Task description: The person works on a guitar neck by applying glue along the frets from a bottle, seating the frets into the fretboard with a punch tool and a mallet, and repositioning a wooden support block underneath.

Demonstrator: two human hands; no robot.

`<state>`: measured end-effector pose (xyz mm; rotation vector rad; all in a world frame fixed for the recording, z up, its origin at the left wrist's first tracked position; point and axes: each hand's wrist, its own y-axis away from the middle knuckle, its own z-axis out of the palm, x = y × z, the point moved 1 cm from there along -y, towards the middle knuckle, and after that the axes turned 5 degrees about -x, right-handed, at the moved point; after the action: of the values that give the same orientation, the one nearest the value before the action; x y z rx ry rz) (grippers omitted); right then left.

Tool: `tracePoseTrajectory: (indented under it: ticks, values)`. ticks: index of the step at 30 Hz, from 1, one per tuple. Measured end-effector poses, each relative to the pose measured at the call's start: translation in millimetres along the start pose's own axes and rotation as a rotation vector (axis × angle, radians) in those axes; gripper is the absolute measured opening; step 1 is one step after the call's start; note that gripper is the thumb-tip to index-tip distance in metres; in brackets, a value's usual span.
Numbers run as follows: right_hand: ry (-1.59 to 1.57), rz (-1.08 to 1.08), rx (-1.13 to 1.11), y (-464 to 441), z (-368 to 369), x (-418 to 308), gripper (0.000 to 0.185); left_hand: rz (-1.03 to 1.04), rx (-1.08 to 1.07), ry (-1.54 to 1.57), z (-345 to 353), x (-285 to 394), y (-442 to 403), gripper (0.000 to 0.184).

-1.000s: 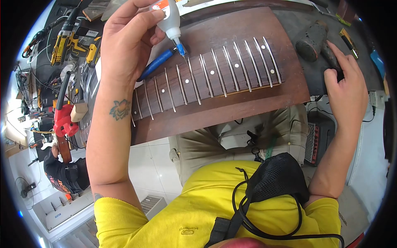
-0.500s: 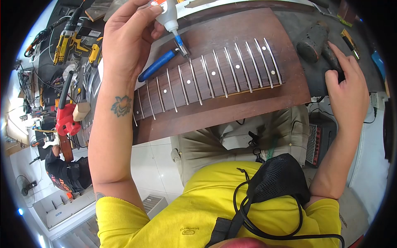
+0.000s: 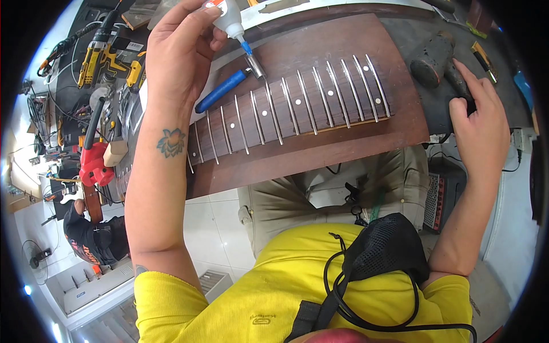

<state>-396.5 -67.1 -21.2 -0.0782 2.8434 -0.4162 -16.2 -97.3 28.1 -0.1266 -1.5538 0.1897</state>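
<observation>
In my left hand is a small clear bottle with a blue tip, tilted down over the upper edge of a dark fretboard. The fretboard has several metal frets, some sticking out past its edges, and white dots. It lies on a brown board. A blue-handled tool rests beside the fretboard, its metal head just below the bottle tip. My right hand is closed around the handle of a dark mallet lying on the bench.
A yellow drill, a red blower and cables lie at the left. Another person is at the lower left. A yellow cutter lies beyond the mallet at the right.
The bottle has shifted slightly in my left hand, and its tip now points above the blue-handled tool's metal head. My right hand stays on the mallet handle.
</observation>
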Motion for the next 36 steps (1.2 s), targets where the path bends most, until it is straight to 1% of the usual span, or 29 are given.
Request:
tracePoseTrajectory:
  ticks: [2,4,5,6,8,9,10,12,13,14,16,17,18,20,21,23,24,26,27,28,30,33,34,36]
  values:
    - [0.003,-0.020,0.003,-0.4,0.6,1.7,0.049,0.007,0.006,0.016,-1.9,2.1,-0.6,0.020]
    - [0.003,-0.028,0.015,-0.2,1.6,1.9,0.049,0.020,0.054,0.133,-6.5,5.4,-1.3,0.019]
    - [0.003,-0.035,0.024,0.3,1.6,1.3,0.049,0.039,0.073,0.267,-19.0,-2.4,-7.2,0.021]
    - [0.006,-0.037,0.027,0.7,0.5,-0.2,0.049,0.042,0.073,0.270,-25.0,-0.2,-8.6,0.021]
    - [0.009,-0.006,-0.026,-0.4,-4.6,-3.8,0.049,-0.022,0.086,0.405,-38.8,6.9,-11.0,0.034]
    - [0.020,-0.014,-0.013,-0.6,-6.9,-5.4,0.049,-0.009,-0.083,0.492,-64.8,2.9,-16.9,0.034]
    - [0.018,-0.016,-0.015,-0.1,-7.9,-6.7,0.049,0.010,-0.084,0.503,-77.3,8.0,-15.5,0.034]
    - [0.030,-0.033,0.006,0.5,-11.6,-10.2,0.048,0.023,-0.230,0.689,-83.4,24.1,-10.7,0.037]
    - [0.041,-0.029,-0.006,1.0,-12.9,-11.7,0.048,0.081,-0.146,0.628,-85.0,35.0,0.9,0.044]
    - [0.052,-0.026,-0.019,1.3,-13.6,-13.0,0.048,0.134,-0.049,0.576,-77.4,48.3,15.2,0.040]
    - [0.054,-0.035,-0.018,1.5,-13.0,-13.2,0.048,0.153,-0.045,0.607,-103.6,64.6,46.9,0.045]
    - [0.056,-0.037,-0.005,1.4,-11.3,-13.1,0.048,0.196,0.036,0.560,-109.4,69.2,65.5,0.045]
    - [0.058,-0.038,0.005,1.0,-11.3,-11.8,0.048,0.215,0.042,0.570,-110.9,72.5,84.1,0.045]
    - [0.077,-0.056,0.029,2.0,-9.1,-11.0,0.048,0.257,0.245,0.575,-117.3,70.6,123.2,0.045]
    - [0.089,-0.054,0.033,2.3,-7.6,-10.7,0.048,0.279,0.249,0.589,-128.6,64.8,145.5,0.045]
    - [0.104,-0.048,0.043,2.6,-5.3,-9.6,0.048,0.284,0.271,0.438,-149.4,52.8,179.8,0.043]
    - [0.113,-0.057,0.056,3.2,-6.6,-10.2,0.048,0.298,0.274,0.449,-152.9,48.3,185.6,0.043]
    - [0.136,-0.057,0.064,4.6,-6.8,-13.2,0.048,0.272,0.504,0.107,-159.2,44.3,199.6,0.042]
    - [0.120,-0.068,0.073,3.6,-6.4,-15.1,0.048,0.229,0.549,-0.171,-174.7,49.0,202.0,0.040]
    - [0.114,-0.067,0.056,3.3,-4.1,-11.1,0.049,0.195,0.571,-0.331,-188.0,51.1,201.0,0.041]
    - [0.146,-0.062,0.037,3.8,-6.4,-13.8,0.049,0.102,0.572,-0.493,-215.4,54.9,191.4,0.044]
    - [0.158,-0.041,0.036,4.5,-6.5,-15.5,0.049,-0.061,0.612,-0.826,-247.9,58.8,164.7,0.038]
    - [0.169,-0.038,0.037,5.7,-6.7,-15.4,0.049,-0.062,0.608,-0.816,-256.8,57.0,159.5,0.038]
    - [0.147,-0.064,0.071,5.1,-6.3,-15.0,0.048,-0.186,0.449,-0.866,-265.9,50.9,143.7,0.035]
